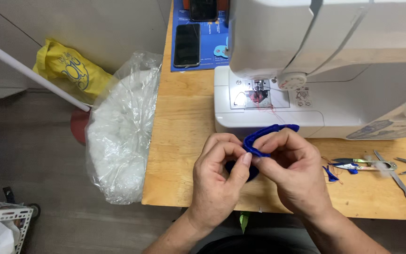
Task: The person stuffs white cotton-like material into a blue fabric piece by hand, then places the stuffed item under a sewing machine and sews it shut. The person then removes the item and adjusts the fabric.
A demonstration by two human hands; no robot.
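Note:
My left hand [219,176] and my right hand [293,171] meet over the front of a wooden table [184,141]. Both pinch a small piece of blue fabric [265,135] between thumbs and fingertips; it folds up between the hands and a strip curls toward the sewing machine. A white sewing machine [325,70] stands just behind the hands, its needle plate [258,96] lit, with red thread trailing from it.
Thread snips [363,164], tweezers [400,183] and blue scraps [331,175] lie right of my hands. Two dark phones [187,44] rest on a blue mat [210,51] at the back. A clear bag of white stuffing [121,136] hangs left of the table, a yellow bag [69,70] behind it.

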